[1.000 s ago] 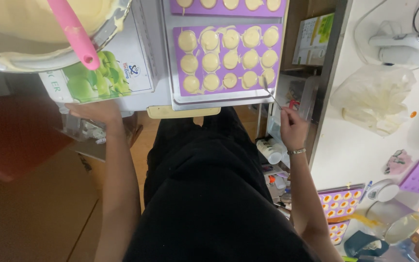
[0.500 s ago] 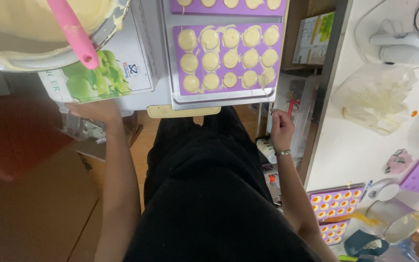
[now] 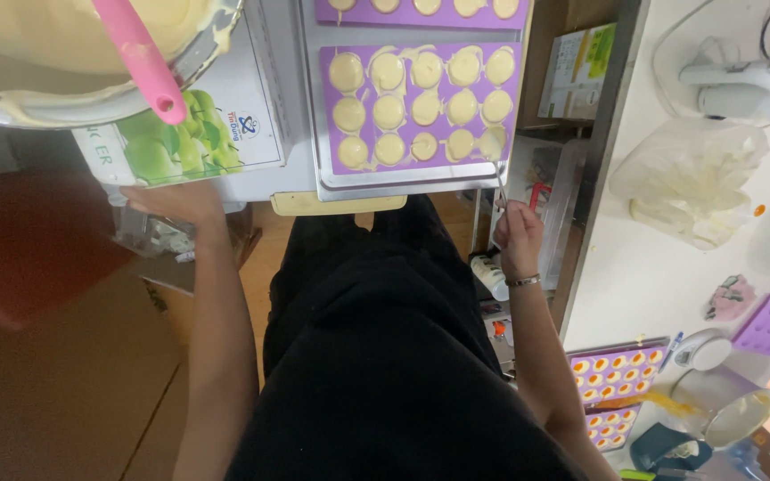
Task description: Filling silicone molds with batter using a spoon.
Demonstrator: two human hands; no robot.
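The person's right hand (image 3: 517, 239) is closed around a thin stick (image 3: 501, 183), pinching it near its lower end so that the stick points up toward the lower right corner of a purple silicone mould (image 3: 421, 102). The stick's tip is at or just beside the corner cavity; whether it touches the batter there cannot be told. The mould's round cavities are filled with pale yellow batter, and it lies in a metal baking tray (image 3: 403, 183) on the tabletop (image 3: 287, 107), with a second purple mould (image 3: 421, 9) just beyond it in the same tray.

The left hand (image 3: 176, 198) is at the near edge of a flat box printed with green apples (image 3: 180, 138), fingers curled over that edge; how firmly it grips cannot be told. Above the box a large metal mixing bowl (image 3: 91, 98) holds yellow batter, with a pink spatula (image 3: 140, 58) leaning out over its rim.

To the right, a white counter (image 3: 661, 276) carries a white hand mixer (image 3: 741, 85), a crumpled plastic bag (image 3: 692, 178) and further purple moulds (image 3: 617, 374).
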